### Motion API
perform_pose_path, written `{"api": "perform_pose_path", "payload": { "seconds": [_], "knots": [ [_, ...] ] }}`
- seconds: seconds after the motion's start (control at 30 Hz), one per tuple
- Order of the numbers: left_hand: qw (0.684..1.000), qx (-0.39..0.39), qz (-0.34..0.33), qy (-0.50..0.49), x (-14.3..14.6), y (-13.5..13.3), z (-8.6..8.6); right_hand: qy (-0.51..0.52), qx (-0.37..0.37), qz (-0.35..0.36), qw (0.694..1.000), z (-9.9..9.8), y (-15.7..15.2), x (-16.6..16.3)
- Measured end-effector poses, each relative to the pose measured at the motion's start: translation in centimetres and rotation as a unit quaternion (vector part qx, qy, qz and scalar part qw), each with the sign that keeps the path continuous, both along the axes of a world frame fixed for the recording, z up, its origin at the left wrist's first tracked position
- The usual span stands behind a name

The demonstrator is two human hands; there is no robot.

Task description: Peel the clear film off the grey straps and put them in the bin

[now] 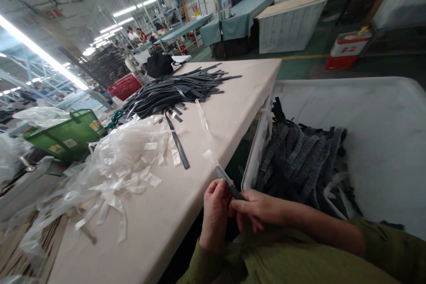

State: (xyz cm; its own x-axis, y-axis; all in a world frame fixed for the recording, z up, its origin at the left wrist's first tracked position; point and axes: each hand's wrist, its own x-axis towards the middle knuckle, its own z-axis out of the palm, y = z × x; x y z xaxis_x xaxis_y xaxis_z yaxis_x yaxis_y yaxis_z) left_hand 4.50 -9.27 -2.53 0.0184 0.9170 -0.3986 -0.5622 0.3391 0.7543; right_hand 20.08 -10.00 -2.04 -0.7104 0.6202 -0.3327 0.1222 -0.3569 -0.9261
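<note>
My left hand [214, 213] and my right hand [256, 209] meet at the near edge of the cream table [233, 97], both pinched on one dark strip [228, 181]. A clear film strip [205, 131] runs up from that strip's far end over the table. A pile of dark strips [173, 91] lies at the far part of the table. One loose dark strip [177, 141] lies beside a heap of peeled clear film strips [120, 164] on the left.
A white bin [382, 124] on the right holds several dark strips [299, 159]. A green basket [66, 135] and a red basket [125, 85] stand left of the table. Other tables and people are far behind.
</note>
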Motion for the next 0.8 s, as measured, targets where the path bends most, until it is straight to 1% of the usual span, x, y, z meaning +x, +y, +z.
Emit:
{"api": "perform_pose_path", "payload": {
  "seconds": [0.07,0.1,0.13,0.17,0.2,0.27,0.33,0.37,0.4,0.47,0.5,0.53,0.6,0.67,0.73,0.8],
  "knots": [
    [0.998,0.009,0.066,-0.012,-0.5,0.5,0.1,-0.06,0.072,-0.012,0.996,0.6,-0.7,1.5],
    [0.996,0.013,0.089,-0.019,-0.7,0.7,0.1,-0.088,0.086,-0.015,0.992,0.8,-1.2,2.2],
    [0.995,0.016,0.098,-0.023,-0.7,0.8,0.2,-0.105,0.079,-0.018,0.991,0.9,-1.5,2.8],
    [0.995,0.016,0.09,-0.025,-0.6,0.7,0.1,-0.11,0.055,-0.022,0.992,0.8,-1.7,3.2],
    [0.997,0.014,0.07,-0.027,-0.4,0.5,0.1,-0.107,0.027,-0.029,0.994,0.7,-1.7,3.3],
    [0.999,0.012,0.008,-0.034,0.6,-0.2,-0.1,-0.088,-0.005,-0.054,0.995,0.5,-1.1,2.9],
    [0.998,0.019,-0.039,-0.04,1.5,-0.7,-0.3,-0.079,0.011,-0.082,0.993,0.9,-0.2,2.1],
    [0.998,0.024,-0.045,-0.039,1.8,-0.7,-0.3,-0.079,0.032,-0.087,0.993,1.3,0.1,1.8],
    [0.998,0.03,-0.039,-0.032,1.8,-0.6,-0.3,-0.084,0.059,-0.083,0.991,1.9,0.2,1.8],
    [0.999,0.039,0.001,-0.017,1.4,0.0,-0.2,-0.109,0.119,-0.056,0.985,3.1,-0.4,2.2],
    [0.999,0.04,0.021,-0.012,1.0,0.4,-0.1,-0.126,0.139,-0.04,0.981,3.6,-1.0,2.7],
    [0.999,0.039,0.033,-0.011,0.7,0.7,0.0,-0.142,0.14,-0.023,0.98,3.8,-1.7,3.2],
    [0.999,0.03,0.023,-0.014,0.5,0.9,0.0,-0.164,0.095,-0.01,0.982,3.6,-2.9,3.9],
    [0.999,0.018,-0.02,-0.023,1.0,0.4,-0.3,-0.169,0.048,-0.038,0.984,2.7,-3.1,4.0],
    [0.997,0.018,-0.067,-0.036,2.1,-0.3,-0.7,-0.153,0.042,-0.089,0.983,1.7,-2.3,3.4],
    [0.995,0.022,-0.09,-0.043,3.0,-0.8,-1.0,-0.123,0.058,-0.126,0.983,1.2,-1.2,2.9]
  ]
}}
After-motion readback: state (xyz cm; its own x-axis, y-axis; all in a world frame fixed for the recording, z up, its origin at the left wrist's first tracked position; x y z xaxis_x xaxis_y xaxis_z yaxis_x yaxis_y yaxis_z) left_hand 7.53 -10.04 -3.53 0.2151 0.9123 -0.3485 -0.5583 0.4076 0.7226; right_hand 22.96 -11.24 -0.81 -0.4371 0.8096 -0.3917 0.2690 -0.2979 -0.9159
